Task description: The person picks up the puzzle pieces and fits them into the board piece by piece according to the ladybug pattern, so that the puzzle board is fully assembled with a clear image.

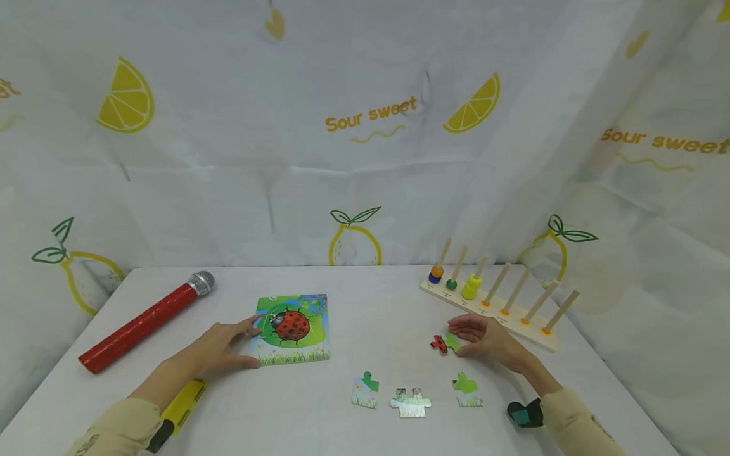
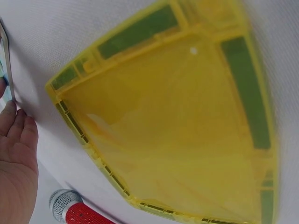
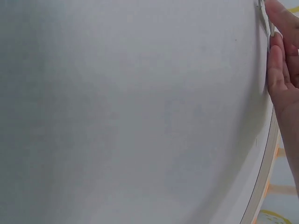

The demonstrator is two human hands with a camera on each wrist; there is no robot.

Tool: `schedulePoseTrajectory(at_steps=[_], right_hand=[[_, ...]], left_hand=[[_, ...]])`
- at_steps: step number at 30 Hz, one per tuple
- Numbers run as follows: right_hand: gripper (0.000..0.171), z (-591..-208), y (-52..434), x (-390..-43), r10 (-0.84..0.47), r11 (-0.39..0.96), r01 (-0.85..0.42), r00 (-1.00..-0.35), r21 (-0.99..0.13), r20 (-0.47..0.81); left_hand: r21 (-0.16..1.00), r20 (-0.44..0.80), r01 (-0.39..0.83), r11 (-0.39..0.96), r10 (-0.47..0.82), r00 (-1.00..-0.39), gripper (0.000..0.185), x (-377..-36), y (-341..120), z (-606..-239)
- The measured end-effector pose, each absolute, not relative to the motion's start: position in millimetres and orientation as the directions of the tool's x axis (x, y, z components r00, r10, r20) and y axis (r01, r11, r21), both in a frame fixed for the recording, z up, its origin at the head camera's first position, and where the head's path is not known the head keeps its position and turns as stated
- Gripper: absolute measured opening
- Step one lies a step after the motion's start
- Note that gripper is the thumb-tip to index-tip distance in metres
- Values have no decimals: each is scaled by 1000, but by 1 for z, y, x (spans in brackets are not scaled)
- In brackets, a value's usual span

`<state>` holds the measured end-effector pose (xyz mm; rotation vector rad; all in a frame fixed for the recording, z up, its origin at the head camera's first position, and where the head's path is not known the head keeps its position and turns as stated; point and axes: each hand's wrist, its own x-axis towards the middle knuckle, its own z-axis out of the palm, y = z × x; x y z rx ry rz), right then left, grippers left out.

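Observation:
A square ladybug picture puzzle point(image 1: 291, 329) lies left of the table's middle. My left hand point(image 1: 228, 345) touches it, fingers at its left edge and thumb at the near left corner; the left wrist view shows these fingers nearly straight. My right hand point(image 1: 485, 339) pinches a red and green jigsaw piece point(image 1: 450, 342) between thumb and fingers, close over the table. Nearer me lie a left jigsaw piece point(image 1: 365, 391) with flowers, a pale middle piece point(image 1: 411, 403) and a green-topped piece point(image 1: 467, 389).
A wooden peg rack point(image 1: 490, 307) with coloured beads stands behind my right hand. At the far left lies a red microphone point(image 1: 145, 323). Below my left forearm is a translucent yellow panel point(image 2: 163, 126). A printed curtain point(image 1: 353, 183) hangs behind the table.

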<state>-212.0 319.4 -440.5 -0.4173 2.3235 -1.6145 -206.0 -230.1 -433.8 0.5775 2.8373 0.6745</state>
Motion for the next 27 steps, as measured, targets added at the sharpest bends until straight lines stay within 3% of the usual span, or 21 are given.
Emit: schedulePoseTrajectory(at_steps=[27], right_hand=[[54, -438, 329, -208, -271, 372, 63, -947, -926, -173]], left_hand=[[463, -84, 311, 830, 390, -917, 82, -206, -230, -435]])
